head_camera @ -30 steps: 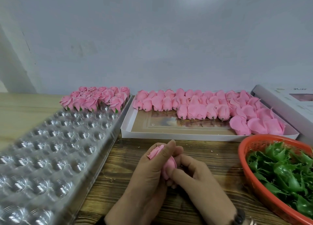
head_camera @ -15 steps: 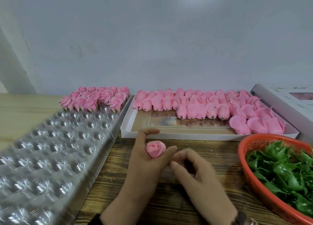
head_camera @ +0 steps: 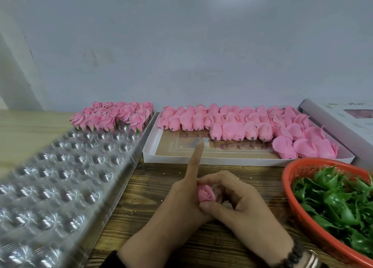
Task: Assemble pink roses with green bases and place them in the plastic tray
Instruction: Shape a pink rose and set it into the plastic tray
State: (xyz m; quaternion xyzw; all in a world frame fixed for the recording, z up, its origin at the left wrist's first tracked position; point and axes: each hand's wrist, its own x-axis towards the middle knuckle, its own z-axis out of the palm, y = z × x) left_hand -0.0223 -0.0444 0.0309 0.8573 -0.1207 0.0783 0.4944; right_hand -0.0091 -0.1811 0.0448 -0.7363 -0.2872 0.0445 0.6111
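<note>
Rose's (head_camera: 205,194) underside behind fingers (head_camera: 217,208); basket (head_camera: 298,213) cropped right.

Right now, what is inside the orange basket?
The orange basket holds a heap of green bases. What lies beneath the heap, and the basket's floor, is covered.

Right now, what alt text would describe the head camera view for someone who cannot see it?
Two hands, the left hand and the right hand, hold one pink rose above a wooden table. A clear plastic tray lies left, a white box of rosebuds behind, an orange basket of green bases right.
</note>
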